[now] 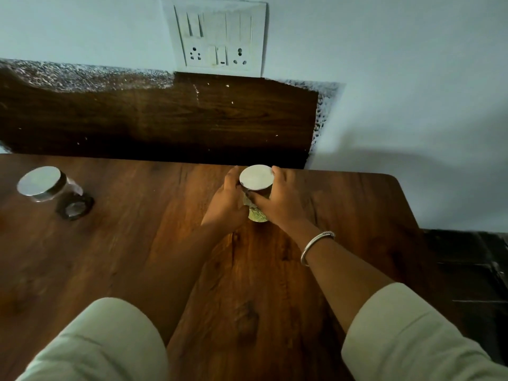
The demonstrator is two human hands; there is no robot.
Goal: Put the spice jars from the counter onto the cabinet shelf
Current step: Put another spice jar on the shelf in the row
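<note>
Head view: both hands (229, 200) grip one jar (257, 188).

sleeves (104, 342): cream, rolled up both forearms | bangle (316, 244): silver, right wrist | hands bare

left grip (228, 200) curls round spice jar (257, 177) from its left | right grip (279, 200) curls round it from its right, bangle (316, 244) on wrist | jar near bench (137, 243) far edge, silver lid on, greenish contents | second jar (50, 187) near far left edge, apart | switch panel (220, 37) on wall
</note>
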